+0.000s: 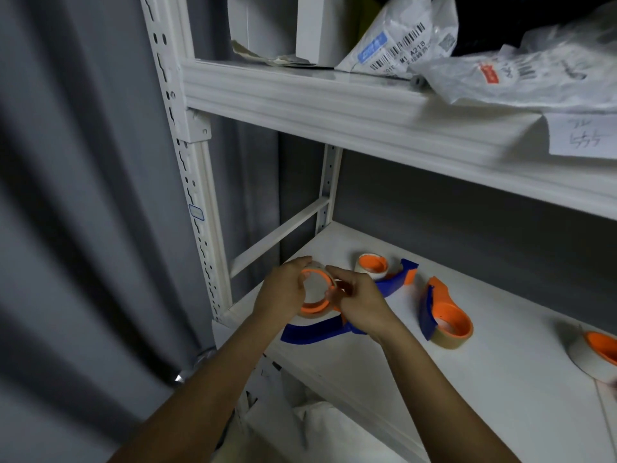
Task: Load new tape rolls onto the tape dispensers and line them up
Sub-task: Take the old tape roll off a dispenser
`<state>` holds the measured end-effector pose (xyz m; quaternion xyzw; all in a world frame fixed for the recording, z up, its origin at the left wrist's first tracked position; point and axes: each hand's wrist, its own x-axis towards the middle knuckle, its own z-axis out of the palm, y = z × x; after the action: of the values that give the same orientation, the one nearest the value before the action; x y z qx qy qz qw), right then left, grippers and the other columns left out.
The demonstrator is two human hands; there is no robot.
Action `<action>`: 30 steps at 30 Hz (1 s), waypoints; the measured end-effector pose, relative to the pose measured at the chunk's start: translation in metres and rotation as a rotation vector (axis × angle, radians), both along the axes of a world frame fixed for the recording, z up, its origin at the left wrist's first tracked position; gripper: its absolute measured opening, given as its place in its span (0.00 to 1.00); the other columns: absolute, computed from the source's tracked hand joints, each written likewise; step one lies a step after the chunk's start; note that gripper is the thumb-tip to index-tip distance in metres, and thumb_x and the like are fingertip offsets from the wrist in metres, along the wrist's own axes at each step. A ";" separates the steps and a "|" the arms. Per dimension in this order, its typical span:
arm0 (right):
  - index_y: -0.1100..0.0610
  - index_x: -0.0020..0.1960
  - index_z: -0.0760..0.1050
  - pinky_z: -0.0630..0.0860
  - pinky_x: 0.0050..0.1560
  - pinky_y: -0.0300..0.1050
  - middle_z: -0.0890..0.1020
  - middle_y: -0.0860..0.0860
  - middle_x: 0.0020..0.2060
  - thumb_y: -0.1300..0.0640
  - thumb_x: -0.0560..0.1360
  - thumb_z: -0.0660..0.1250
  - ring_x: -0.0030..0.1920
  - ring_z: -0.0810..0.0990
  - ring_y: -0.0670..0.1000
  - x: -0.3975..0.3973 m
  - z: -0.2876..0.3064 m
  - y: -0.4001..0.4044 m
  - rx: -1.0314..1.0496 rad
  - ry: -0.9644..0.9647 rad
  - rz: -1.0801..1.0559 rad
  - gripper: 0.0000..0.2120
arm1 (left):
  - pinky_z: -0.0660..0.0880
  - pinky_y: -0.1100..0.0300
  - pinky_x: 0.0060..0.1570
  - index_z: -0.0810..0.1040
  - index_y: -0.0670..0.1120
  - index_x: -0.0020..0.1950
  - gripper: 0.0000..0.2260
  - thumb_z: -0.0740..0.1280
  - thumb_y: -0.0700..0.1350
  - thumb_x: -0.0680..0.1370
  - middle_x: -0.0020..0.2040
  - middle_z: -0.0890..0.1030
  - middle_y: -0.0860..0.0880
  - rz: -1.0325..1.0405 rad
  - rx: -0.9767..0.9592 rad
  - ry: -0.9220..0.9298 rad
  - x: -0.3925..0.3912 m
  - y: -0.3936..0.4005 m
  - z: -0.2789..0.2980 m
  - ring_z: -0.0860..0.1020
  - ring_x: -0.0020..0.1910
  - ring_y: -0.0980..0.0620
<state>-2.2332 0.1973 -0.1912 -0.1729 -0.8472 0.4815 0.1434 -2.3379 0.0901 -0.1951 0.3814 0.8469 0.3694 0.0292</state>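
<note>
Right hand (362, 304) covers the junction of the held dispenser's orange ring (317, 290) and blue handle (312, 332). Rightmost tape roll (597, 357) is cut by the frame edge. Handwriting on the paper note (582, 137) is illegible and cropped. Curtain (83, 195) is blurred.

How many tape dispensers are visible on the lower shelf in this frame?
4. One held in both hands at the shelf's front left; one behind it; one to the right, mid-shelf; one cut off by the right edge. More may lie out of frame.
</note>
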 end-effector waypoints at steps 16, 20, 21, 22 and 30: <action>0.45 0.57 0.73 0.73 0.44 0.23 0.77 0.35 0.48 0.59 0.79 0.59 0.51 0.77 0.38 0.005 -0.026 0.013 -0.070 0.183 -0.114 0.12 | 0.76 0.50 0.55 0.77 0.46 0.57 0.17 0.56 0.55 0.80 0.54 0.81 0.43 -0.136 0.278 -0.992 -0.012 0.002 -0.010 0.79 0.54 0.46; 0.36 0.56 0.69 0.79 0.41 0.35 0.79 0.42 0.51 0.45 0.79 0.56 0.51 0.81 0.45 -0.012 -0.027 -0.011 -0.398 0.244 -0.155 0.08 | 0.77 0.54 0.46 0.75 0.50 0.49 0.10 0.56 0.51 0.81 0.47 0.81 0.45 -0.020 0.393 -0.930 -0.002 0.018 -0.010 0.80 0.45 0.49; 0.36 0.60 0.65 0.80 0.43 0.37 0.76 0.46 0.56 0.41 0.77 0.57 0.52 0.80 0.46 -0.016 -0.028 -0.016 -0.405 0.236 -0.150 0.12 | 0.77 0.53 0.48 0.75 0.50 0.49 0.10 0.56 0.51 0.81 0.47 0.81 0.45 -0.007 0.402 -0.949 0.000 0.021 -0.010 0.80 0.45 0.48; 0.38 0.64 0.61 0.80 0.43 0.38 0.73 0.49 0.59 0.39 0.76 0.57 0.54 0.79 0.47 -0.018 -0.029 -0.020 -0.391 0.218 -0.165 0.18 | 0.77 0.51 0.49 0.76 0.50 0.49 0.10 0.57 0.51 0.81 0.47 0.81 0.44 0.003 0.407 -0.974 0.002 0.023 -0.011 0.80 0.45 0.47; 0.47 0.64 0.64 0.81 0.51 0.51 0.74 0.51 0.58 0.45 0.79 0.58 0.53 0.80 0.50 -0.032 -0.043 -0.023 -0.116 0.288 -0.295 0.16 | 0.75 0.61 0.34 0.78 0.51 0.45 0.18 0.52 0.57 0.81 0.41 0.82 0.47 0.138 0.480 -0.975 0.004 0.023 -0.016 0.81 0.40 0.51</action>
<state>-2.2652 0.1743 -0.2340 -0.2324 -0.7543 0.5230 0.3216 -2.3342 0.1135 -0.2115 0.1055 0.6501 0.6873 0.3065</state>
